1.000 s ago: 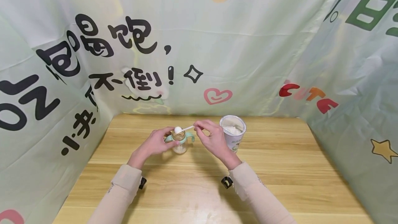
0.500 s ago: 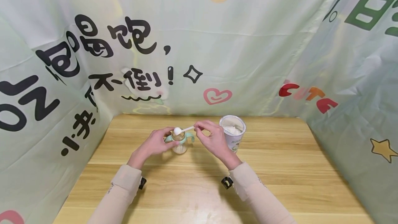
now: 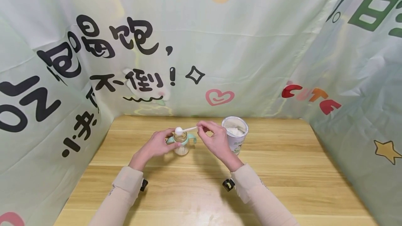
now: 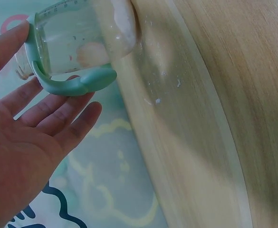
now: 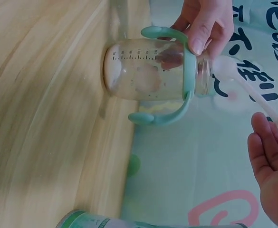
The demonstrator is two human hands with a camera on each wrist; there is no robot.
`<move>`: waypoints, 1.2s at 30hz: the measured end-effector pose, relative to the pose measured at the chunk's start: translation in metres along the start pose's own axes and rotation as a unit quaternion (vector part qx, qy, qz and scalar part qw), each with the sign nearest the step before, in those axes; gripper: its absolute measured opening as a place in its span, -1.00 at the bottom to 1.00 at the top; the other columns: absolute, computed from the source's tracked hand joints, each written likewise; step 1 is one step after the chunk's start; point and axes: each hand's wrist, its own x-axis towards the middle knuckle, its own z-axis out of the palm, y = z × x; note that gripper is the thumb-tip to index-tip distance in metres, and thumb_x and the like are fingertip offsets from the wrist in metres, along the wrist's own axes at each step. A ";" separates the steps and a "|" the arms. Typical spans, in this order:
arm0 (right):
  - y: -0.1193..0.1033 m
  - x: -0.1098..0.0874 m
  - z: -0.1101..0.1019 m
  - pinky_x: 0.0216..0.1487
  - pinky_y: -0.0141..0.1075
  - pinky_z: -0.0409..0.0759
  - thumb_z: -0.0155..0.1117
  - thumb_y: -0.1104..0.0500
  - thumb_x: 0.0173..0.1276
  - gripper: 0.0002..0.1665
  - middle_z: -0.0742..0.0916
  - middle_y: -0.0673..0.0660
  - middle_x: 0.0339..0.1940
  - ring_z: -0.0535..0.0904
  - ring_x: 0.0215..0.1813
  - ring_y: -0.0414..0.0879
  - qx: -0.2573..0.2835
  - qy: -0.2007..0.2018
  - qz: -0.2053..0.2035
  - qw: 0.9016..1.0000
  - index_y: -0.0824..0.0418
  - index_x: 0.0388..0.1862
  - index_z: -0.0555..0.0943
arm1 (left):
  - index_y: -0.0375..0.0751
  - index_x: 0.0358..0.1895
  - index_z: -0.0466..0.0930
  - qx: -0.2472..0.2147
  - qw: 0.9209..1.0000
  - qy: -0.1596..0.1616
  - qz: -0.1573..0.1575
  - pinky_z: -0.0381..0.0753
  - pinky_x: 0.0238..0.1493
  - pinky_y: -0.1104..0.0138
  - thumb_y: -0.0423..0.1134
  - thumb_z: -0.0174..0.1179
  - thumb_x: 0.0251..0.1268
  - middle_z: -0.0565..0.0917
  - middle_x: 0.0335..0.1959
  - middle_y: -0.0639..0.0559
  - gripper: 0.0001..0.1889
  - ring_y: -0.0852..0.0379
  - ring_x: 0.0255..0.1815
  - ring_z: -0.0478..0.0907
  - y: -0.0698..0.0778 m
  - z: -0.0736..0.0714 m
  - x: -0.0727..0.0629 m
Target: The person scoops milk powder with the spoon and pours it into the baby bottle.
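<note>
A clear baby bottle (image 3: pixel 181 150) with a mint-green ring and two handles stands uncapped on the table, some whitish contents at its base. My left hand (image 3: pixel 159 144) grips it at the ring, with the thumb (image 4: pixel 15 40) on the near side. Between thumb and fingertips my right hand (image 3: pixel 216 143) pinches the thin handle of a white scoop (image 5: pixel 225 69). The scoop's bowl is right at the bottle's mouth, with white powder visible in the head view. An uncovered tin (image 3: pixel 236 143) of white powder (image 3: pixel 235 131) stands just beyond the right hand, partly hidden by it.
The wooden table (image 3: pixel 188 191) ends at a printed cloth backdrop (image 3: pixel 257 62), which also rises on both sides. White specks (image 4: pixel 158 100) lie on the wood near the bottle. Each wrist wears a small black camera.
The scoop has tilted a little over the bottle's mouth and its bowl has shifted slightly left. The left hand, bottle and tin stay where they were.
</note>
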 end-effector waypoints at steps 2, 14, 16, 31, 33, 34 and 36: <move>-0.002 0.000 -0.001 -0.23 -0.25 0.76 0.38 0.32 0.43 -0.91 0.83 0.01 -0.38 0.77 -0.30 -0.15 0.005 -0.005 0.018 1.000 0.21 -0.21 0.80 | -0.20 0.42 0.54 0.002 1.000 0.001 0.001 0.65 0.28 -0.13 0.01 0.47 0.33 0.77 0.14 -0.21 -0.33 -0.19 0.20 0.70 0.000 0.000 0.000; -0.010 0.004 -0.007 -0.46 -0.49 0.51 0.38 0.27 0.48 -0.88 0.85 0.16 -0.40 0.80 -0.36 -0.08 0.058 -0.012 0.117 0.991 0.30 -0.15 0.80 | -0.23 0.41 0.54 0.003 1.000 -0.002 0.006 0.64 0.31 -0.13 0.01 0.46 0.33 0.76 0.17 -0.22 -0.33 -0.22 0.22 0.69 0.000 0.000 0.001; -0.010 0.005 -0.009 -0.52 -0.49 0.44 0.38 0.25 0.48 -0.88 0.85 0.15 -0.43 0.78 -0.38 -0.14 0.069 -0.007 0.141 0.988 0.28 -0.14 0.80 | -0.23 0.44 0.52 0.001 1.000 -0.004 0.000 0.64 0.32 -0.12 0.01 0.47 0.32 0.75 0.18 -0.23 -0.30 -0.22 0.23 0.68 0.002 -0.001 0.000; -0.013 0.013 -0.031 -0.40 -0.51 0.51 0.34 0.31 0.50 -0.84 0.82 0.38 -0.32 0.79 -0.28 0.22 0.092 0.003 0.225 0.970 0.30 -0.03 0.77 | -0.20 0.54 0.41 0.033 0.999 -0.008 0.022 0.47 0.48 -0.21 0.21 0.37 0.34 0.56 0.45 -0.24 -0.16 -0.31 0.47 0.49 0.013 -0.002 0.011; -0.014 0.014 -0.036 -0.40 -0.52 0.50 0.32 0.34 0.50 -0.83 0.81 0.43 -0.32 0.78 -0.26 0.30 0.085 0.002 0.227 0.970 0.34 -0.02 0.76 | -0.22 0.54 0.41 0.036 0.999 -0.005 0.037 0.45 0.49 -0.21 0.22 0.35 0.35 0.55 0.47 -0.23 -0.16 -0.31 0.48 0.48 0.016 -0.002 0.013; -0.016 0.015 -0.039 -0.40 -0.53 0.50 0.31 0.35 0.50 -0.83 0.81 0.44 -0.32 0.77 -0.26 0.33 0.083 0.002 0.227 0.970 0.36 -0.02 0.76 | -0.20 0.54 0.42 0.034 0.999 -0.004 0.040 0.44 0.50 -0.20 0.22 0.37 0.34 0.55 0.48 -0.21 -0.17 -0.30 0.49 0.47 0.019 -0.002 0.015; -0.022 0.017 -0.046 -0.39 -0.53 0.51 0.30 0.37 0.50 -0.83 0.80 0.46 -0.33 0.76 -0.26 0.36 0.083 0.002 0.222 0.972 0.39 -0.02 0.75 | -0.17 0.53 0.43 0.032 0.998 0.000 0.049 0.46 0.49 -0.19 0.20 0.37 0.34 0.56 0.47 -0.19 -0.19 -0.28 0.48 0.49 0.022 -0.002 0.018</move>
